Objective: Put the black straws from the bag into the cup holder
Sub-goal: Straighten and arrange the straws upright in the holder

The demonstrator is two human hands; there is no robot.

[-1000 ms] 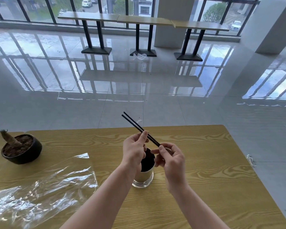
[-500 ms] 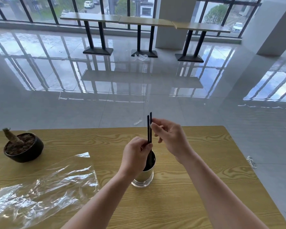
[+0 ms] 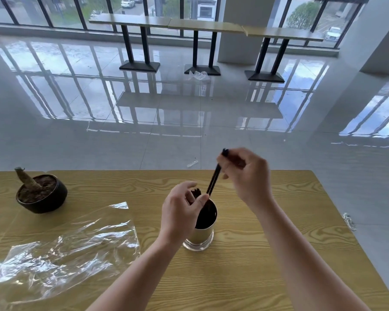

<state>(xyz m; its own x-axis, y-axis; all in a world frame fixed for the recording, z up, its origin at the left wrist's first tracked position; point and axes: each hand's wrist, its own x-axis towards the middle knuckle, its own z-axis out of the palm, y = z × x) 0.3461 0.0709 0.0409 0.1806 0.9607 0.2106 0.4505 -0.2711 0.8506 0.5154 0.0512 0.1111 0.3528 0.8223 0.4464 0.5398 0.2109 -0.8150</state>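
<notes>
My right hand [image 3: 248,176] pinches two black straws [image 3: 213,181], their lower ends entering the metal cup holder [image 3: 203,230]. My left hand [image 3: 180,212] curls loosely beside its rim, grip apart. More straws stand inside.

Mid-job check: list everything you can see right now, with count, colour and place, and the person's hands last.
wooden table: one, yellow-tan, foreground
cup holder: one, shiny metal with a dark inside, table centre
black straws: about two in the right hand's grip, tilted, lower ends at the holder's mouth; more stand inside, count unclear
plastic bag: one, clear, crumpled, lying at table left
plant pot: one, black, with soil and a stub, far left
high tables: three, tan tops on black legs, by the windows
left hand: beside the holder's rim
right hand: above the holder
</notes>
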